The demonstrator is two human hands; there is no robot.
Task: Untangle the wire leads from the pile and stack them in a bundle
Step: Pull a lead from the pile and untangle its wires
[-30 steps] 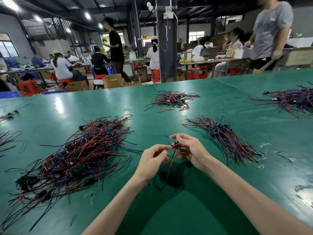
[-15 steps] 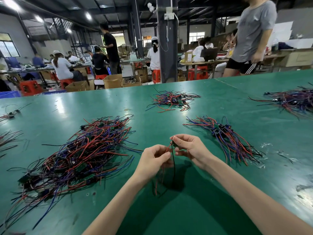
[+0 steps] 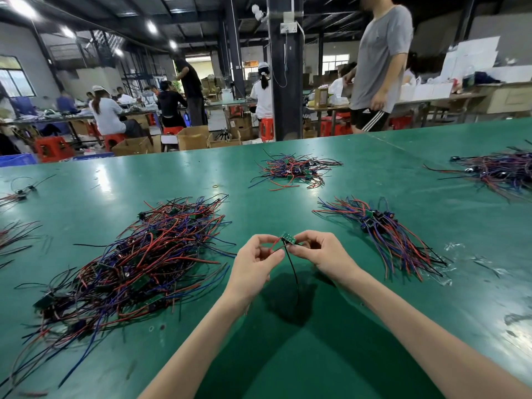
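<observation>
Six groups of wire leads are counted on the green table (image 3: 388, 180). One large tangled pile (image 3: 138, 263) of red, blue and black wires is spread at the left, near the left forearm. One bundle (image 3: 385, 234), with its wires laid roughly parallel and its dark connectors gathered at the far end, is placed to the right of the hands. One smaller pile (image 3: 293, 171) is located farther back at the centre, and one far-right pile (image 3: 501, 168) is cut by the frame edge. Two sparse groups are seen at the left edge: an upper cluster (image 3: 17, 194) and a lower cluster (image 3: 14, 237).

One single wire lead (image 3: 288, 239) is held apart from the piles, between both hands, above the table at the centre. It is made up of a small green board with a red wire and a black wire (image 3: 293, 272) attached. The black wire is left hanging down toward the table surface.

The left hand (image 3: 256, 263) is closed to a pinch: the red wire is gripped between thumb and forefinger just beside the board, and the remaining fingers are curled. The right hand (image 3: 322, 254) is likewise closed to a pinch at the board's other side, with the other fingers curled inward.

Both forearms are extended from the lower edge and angled inward, so that the wrists are kept apart and the fingertips are brought nearly together at the board
</observation>
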